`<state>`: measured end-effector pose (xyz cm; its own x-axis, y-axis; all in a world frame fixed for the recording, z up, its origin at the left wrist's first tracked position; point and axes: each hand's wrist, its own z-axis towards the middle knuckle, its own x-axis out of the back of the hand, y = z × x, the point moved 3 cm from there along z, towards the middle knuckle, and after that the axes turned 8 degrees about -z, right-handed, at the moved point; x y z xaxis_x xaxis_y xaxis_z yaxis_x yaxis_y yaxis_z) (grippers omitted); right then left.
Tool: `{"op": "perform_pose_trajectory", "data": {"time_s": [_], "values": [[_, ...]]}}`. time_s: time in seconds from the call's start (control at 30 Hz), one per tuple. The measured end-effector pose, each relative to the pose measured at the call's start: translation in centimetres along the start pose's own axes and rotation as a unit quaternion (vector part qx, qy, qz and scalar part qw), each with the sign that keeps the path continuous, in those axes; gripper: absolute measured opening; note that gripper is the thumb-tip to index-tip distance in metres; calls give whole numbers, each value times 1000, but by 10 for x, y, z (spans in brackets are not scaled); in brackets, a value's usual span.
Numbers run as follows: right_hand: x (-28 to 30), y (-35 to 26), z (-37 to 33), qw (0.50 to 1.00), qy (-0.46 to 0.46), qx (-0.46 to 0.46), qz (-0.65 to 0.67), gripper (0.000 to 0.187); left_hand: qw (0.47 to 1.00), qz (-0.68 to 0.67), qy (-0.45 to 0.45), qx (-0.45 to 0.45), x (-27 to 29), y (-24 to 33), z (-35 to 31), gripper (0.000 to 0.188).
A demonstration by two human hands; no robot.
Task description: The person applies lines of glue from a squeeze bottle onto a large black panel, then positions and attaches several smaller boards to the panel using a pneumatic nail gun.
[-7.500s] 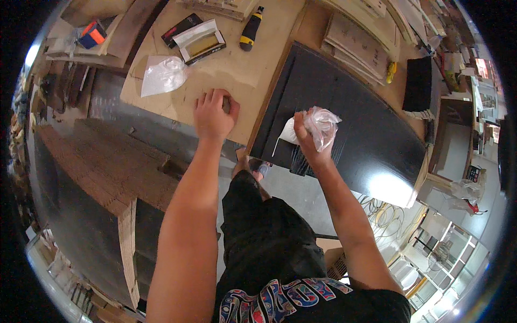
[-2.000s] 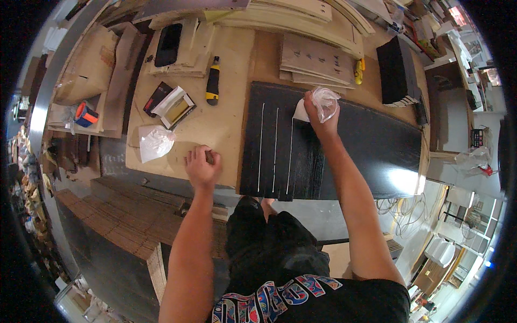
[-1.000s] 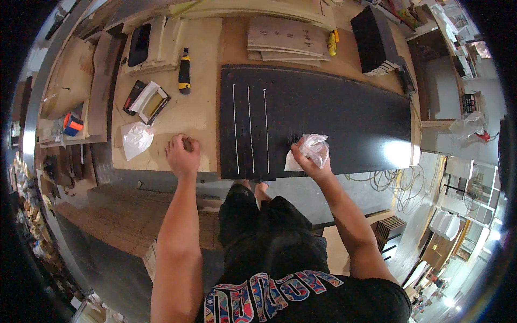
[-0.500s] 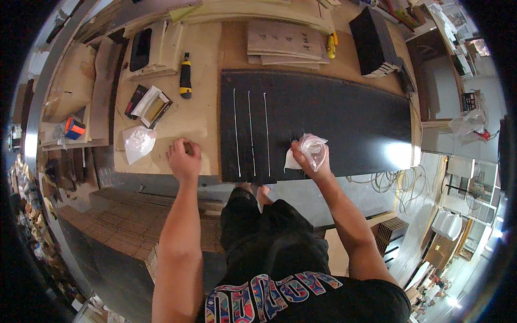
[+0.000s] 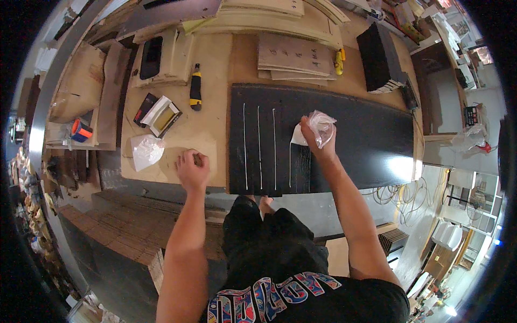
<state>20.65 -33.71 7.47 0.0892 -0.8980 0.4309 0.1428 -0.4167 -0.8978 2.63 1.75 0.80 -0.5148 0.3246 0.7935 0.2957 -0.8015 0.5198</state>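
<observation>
1. Bag [image 5: 323,127], over the black panel [image 5: 366,140], is grasped in the right hand [image 5: 314,143]; steady squeezing and even spacing should keep the fourth line [image 5: 291,167] neat.
2. Left hand [image 5: 193,169] curls over the bench [image 5: 212,107]; cannot tell whether it holds anything.
3. Half a second ago, the bag was nearer the panel's near edge, with no fourth line showing.

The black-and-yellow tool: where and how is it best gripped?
The tool is probably best held at its black middle, from above and the right: it lies long and narrow, with the opened box and wood stack leftward.
</observation>
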Motion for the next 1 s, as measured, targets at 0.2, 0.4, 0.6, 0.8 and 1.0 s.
{"op": "perform_pose_trajectory", "data": {"time_s": [0.2, 0.4, 0.6, 0.8, 1.0], "values": [[-7, 2, 43, 999, 40, 34, 1, 13, 1000, 16, 6, -22, -2, -4, 1, 18], [-10, 0, 74, 996, 53, 65, -21, 13, 1000, 14, -20, 5, -2, -5, 0, 20], [-14, 4, 86, 995, 61, 71, -46, 15, 999, 0, -28, 24, 0, -2, 0, 20], [-2, -7, 74, 990, 100, 88, -47, 16, 1000, 8, -25, 9, 0, 2, 1, 19], [22, -5, 13, 994, 113, -2, -14, 16, 1000, 12, -26, 11, -1, -6, -2, 20]]}}
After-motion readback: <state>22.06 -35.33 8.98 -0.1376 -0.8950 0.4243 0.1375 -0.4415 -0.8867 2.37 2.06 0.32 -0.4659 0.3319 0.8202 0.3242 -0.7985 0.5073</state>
